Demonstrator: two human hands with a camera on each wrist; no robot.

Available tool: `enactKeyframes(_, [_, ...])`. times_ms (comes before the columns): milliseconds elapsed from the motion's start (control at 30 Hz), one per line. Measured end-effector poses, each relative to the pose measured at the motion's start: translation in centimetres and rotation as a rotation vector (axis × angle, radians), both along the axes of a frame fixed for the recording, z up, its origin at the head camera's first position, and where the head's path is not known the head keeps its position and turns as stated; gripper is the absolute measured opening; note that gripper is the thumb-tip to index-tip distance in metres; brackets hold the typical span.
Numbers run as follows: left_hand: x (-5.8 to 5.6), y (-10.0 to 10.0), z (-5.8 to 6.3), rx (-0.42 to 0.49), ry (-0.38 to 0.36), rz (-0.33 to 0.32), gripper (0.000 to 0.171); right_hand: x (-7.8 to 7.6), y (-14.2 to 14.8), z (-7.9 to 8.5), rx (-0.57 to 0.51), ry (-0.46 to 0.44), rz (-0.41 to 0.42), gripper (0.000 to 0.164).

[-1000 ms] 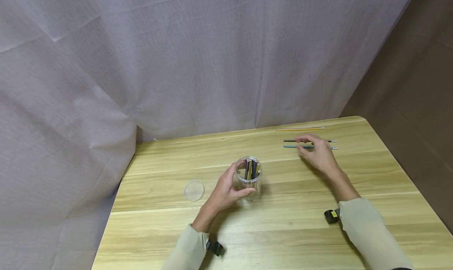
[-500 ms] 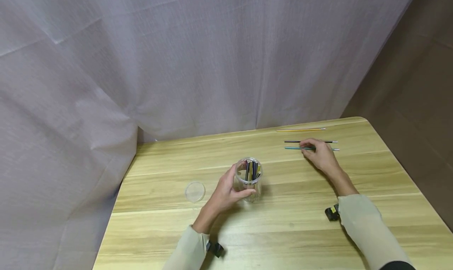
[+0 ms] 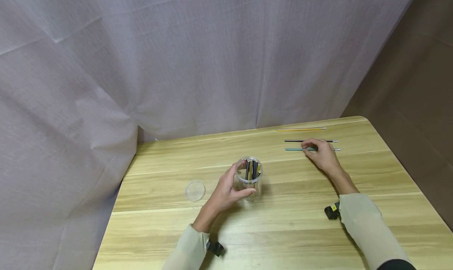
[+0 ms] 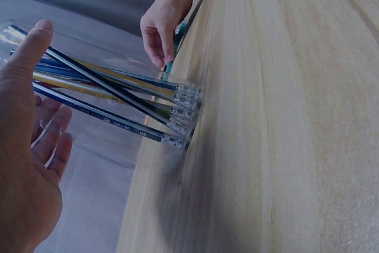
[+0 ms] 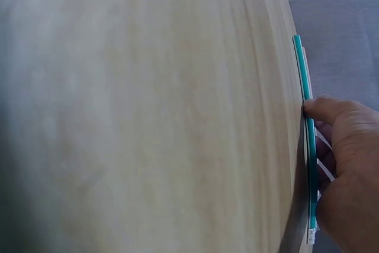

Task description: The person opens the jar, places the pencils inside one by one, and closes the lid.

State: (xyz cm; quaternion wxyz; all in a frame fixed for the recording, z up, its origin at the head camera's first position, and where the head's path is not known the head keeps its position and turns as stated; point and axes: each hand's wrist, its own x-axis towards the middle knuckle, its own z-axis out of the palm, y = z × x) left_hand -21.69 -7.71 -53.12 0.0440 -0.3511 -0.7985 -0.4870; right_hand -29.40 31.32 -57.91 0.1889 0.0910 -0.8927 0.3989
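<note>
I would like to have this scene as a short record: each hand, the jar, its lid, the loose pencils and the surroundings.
Left hand: holds the jar
Right hand: pinches the teal pencil
Jar: clear, open, several pencils inside
Lid: round, clear, on the table, left of the jar
Other loose pencils: black pencil just beyond the teal one; yellow pencil farthest, near the table's back edge
Surface: wood-patterned table
Backdrop: grey curtain

Both sleeves are pale green, with black wrist cameras.
</note>
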Motion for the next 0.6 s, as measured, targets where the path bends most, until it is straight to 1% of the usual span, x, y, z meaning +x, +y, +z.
enactKeyframes(100, [-0.1, 0.0, 0.0, -0.002, 0.001, 0.003, 0.092, -0.1, -0.1, 0.0, 0.002, 0.0, -0.004, 0.018])
enactKeyframes(267, [-0.1, -0.1, 0.0, -0.012, -0.013, 0.019, 0.094, -0.3, -0.3, -0.1, 0.004, -0.025, -0.017, 0.015])
enactKeyframes(400, [0.1, -0.2, 0.0, -0.022, -0.015, 0.028, 0.094, -0.1, -0.7, 0.1, 0.0, -0.029, -0.016, 0.015])
enactKeyframes(500, [0.2, -0.2, 0.1, -0.03, -0.021, 0.028, 0.094, 0.1, -1.2, 0.5, -0.005, -0.007, -0.001, 0.016])
enactKeyframes(600, [0.3, -0.4, 0.3, -0.024, -0.018, 0.037, 0.094, 0.3, -2.0, 1.4, -0.015, 0.012, 0.033, 0.016])
